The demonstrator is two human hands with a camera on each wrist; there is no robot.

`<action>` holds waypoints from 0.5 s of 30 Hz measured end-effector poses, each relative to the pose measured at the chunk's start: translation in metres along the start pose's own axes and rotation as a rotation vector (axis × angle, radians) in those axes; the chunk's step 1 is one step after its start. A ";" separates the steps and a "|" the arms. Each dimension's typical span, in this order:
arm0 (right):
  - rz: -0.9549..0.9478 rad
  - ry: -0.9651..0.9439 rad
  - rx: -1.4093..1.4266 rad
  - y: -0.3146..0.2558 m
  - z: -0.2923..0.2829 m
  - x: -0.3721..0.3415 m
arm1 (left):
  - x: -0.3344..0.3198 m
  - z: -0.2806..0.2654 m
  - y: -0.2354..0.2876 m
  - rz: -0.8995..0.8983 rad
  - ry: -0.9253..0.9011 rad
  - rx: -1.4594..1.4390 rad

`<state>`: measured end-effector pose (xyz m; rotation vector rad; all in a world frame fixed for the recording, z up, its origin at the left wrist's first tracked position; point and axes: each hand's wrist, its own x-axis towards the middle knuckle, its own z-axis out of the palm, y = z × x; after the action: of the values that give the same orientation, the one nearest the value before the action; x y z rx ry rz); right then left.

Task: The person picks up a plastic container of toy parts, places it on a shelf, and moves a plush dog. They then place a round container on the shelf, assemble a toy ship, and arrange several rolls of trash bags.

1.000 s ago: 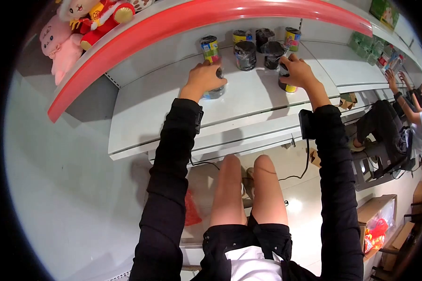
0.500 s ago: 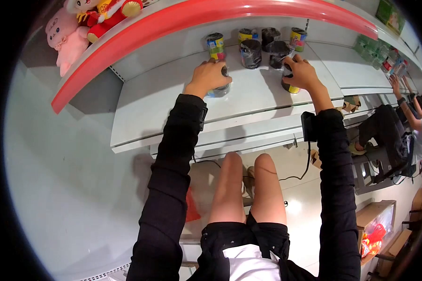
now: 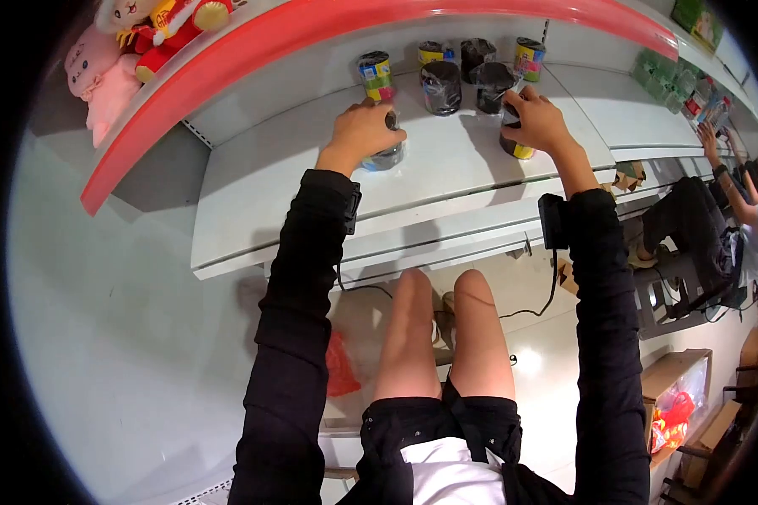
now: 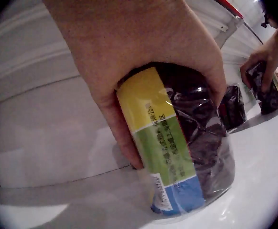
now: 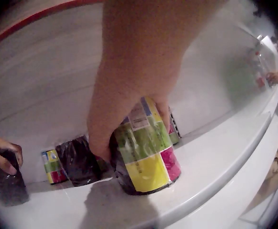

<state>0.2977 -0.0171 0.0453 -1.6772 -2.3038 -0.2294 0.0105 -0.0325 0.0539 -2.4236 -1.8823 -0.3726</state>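
Observation:
My left hand [image 3: 364, 135] grips a roll of black garbage bags [image 4: 201, 138] from above, thumb on one side and fingers on the other. The roll is wrapped in clear film and has a yellow, green and blue label. Over to the right, my right hand [image 3: 537, 122] holds a similar roll [image 5: 151, 164] by its upper part, close to the shelf's front edge. Its label shows green, yellow and pink. Both rolls stand on the white shelf [image 3: 269, 181]. Between and behind the hands are several more rolls [image 3: 440, 88], some showing coloured labels.
A red-edged upper shelf [image 3: 379, 25] arches over the back, with plush toys [image 3: 101, 80] at its left. Plastic bottles [image 3: 686, 88] stand on the adjoining shelf to the right, where another person's hands [image 3: 707, 135] reach in. An open carton [image 3: 678, 404] sits on the floor.
The head view shifts slightly. Both hands keep hold of their rolls in nearly the same places on the shelf.

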 end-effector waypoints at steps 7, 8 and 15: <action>0.011 0.021 -0.022 -0.001 0.003 0.000 | 0.000 0.002 -0.001 0.012 0.017 -0.006; 0.010 0.017 -0.027 0.000 0.004 0.000 | 0.000 0.003 -0.001 0.018 0.035 -0.009; -0.016 0.051 -0.027 0.003 0.008 0.002 | -0.001 0.000 0.000 0.002 -0.002 -0.010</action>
<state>0.2993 -0.0124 0.0381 -1.6466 -2.2879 -0.3050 0.0099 -0.0332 0.0537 -2.4330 -1.8832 -0.3808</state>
